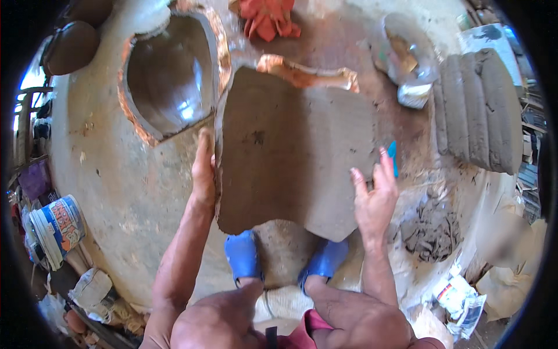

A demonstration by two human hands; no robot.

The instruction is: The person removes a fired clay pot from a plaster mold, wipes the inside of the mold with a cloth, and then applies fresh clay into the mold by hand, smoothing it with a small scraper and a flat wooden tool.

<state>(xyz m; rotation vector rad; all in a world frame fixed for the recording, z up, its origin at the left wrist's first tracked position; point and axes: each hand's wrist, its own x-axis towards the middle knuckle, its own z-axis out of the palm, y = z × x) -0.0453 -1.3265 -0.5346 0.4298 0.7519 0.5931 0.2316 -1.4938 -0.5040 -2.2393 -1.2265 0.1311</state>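
Observation:
A broad slab of wet grey-brown clay [290, 157] with an uneven lower edge is held up above the floor, between my hands. At its left edge my left hand [203, 168] is closed, palm against the side. My right hand [375, 198] grips the right edge, thumb toward the slab's face. A small teal tool [393, 158] shows beside the right fingertips; whether they hold it I cannot tell. Beyond the left hand lies a hollow mold [171, 75] with a broken-looking orange rim and a shiny dark inside. Another orange-edged piece [308, 74] is partly hidden behind the slab.
Thick grey clay slabs [479, 110] lie side by side at the right, with clay scraps [431, 227] nearer me. Red crumpled cloth [267, 18] and a clear plastic container [407, 52] are at the far side. A white-and-blue bucket [58, 230] stands left. Blue clogs [243, 256] are below the slab.

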